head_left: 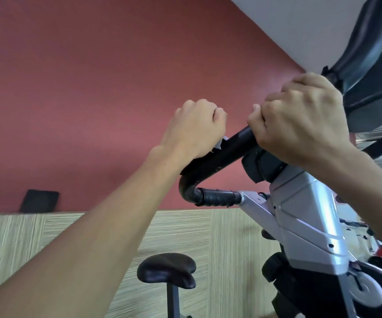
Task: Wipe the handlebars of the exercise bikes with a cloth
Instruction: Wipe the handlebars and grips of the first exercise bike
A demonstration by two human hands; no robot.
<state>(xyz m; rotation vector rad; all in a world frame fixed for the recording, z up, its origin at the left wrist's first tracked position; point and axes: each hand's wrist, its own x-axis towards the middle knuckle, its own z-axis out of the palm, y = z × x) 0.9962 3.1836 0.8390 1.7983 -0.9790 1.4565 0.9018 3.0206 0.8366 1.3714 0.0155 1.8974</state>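
Handlebar [219, 157], both hands fisted around it

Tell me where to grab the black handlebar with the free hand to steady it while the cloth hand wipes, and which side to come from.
Grip the straight upper tube of the handlebar near the console mount, coming down from above, as the right hand does now. The tube is round and bare there, so fingers can probably wrap it, and that leaves the lower stretch open for the left hand and its cloth.
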